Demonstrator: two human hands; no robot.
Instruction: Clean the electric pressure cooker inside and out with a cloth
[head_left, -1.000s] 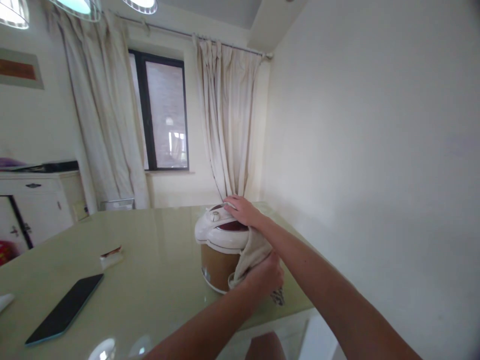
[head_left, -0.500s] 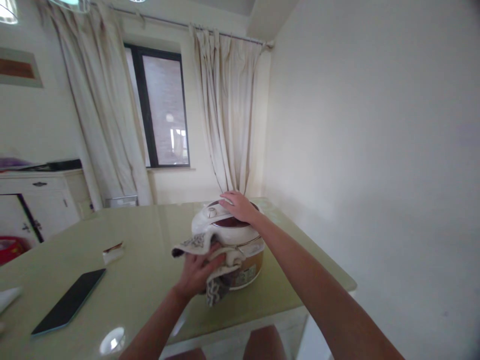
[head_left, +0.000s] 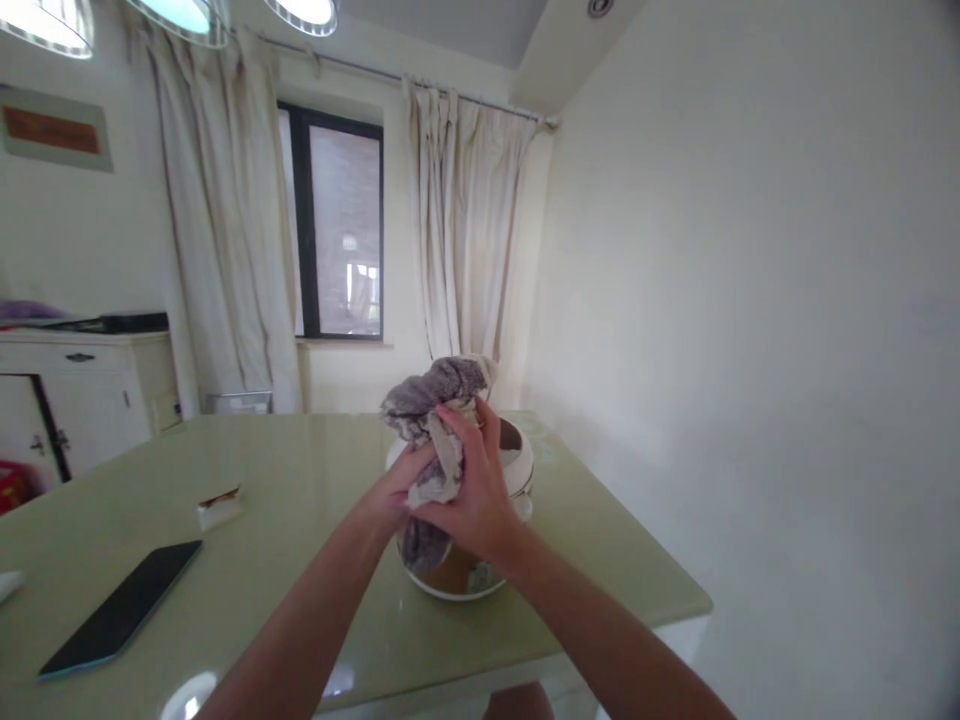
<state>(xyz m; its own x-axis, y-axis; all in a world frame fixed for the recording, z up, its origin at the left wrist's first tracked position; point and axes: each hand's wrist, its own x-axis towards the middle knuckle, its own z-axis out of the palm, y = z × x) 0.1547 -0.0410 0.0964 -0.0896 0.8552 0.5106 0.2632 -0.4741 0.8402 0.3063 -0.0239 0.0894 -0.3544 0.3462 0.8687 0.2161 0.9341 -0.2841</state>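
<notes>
A patterned grey and cream cloth (head_left: 442, 390) is bunched up between both my hands, in front of and above the rice cooker. My left hand (head_left: 397, 490) grips its lower left part. From the right side, my right hand (head_left: 480, 490) closes round it, thumb and fingers pressed into the folds. Behind them the white and brown rice cooker (head_left: 521, 465) stands upright on the table, its lid down. The cloth and hands hide much of its front and top.
The pale green glossy table (head_left: 300, 470) carries a dark flat tablet-like slab (head_left: 124, 605) at the left and a small white packet (head_left: 220, 508) beyond it. A bare wall (head_left: 750, 300) runs along the right. A white cabinet (head_left: 97, 390) stands at the far left.
My right hand has left the cooker's lid and now grips the cloth. My left hand has lifted the cloth from the cooker's side, and it is now bunched. The view has tilted up slightly.
</notes>
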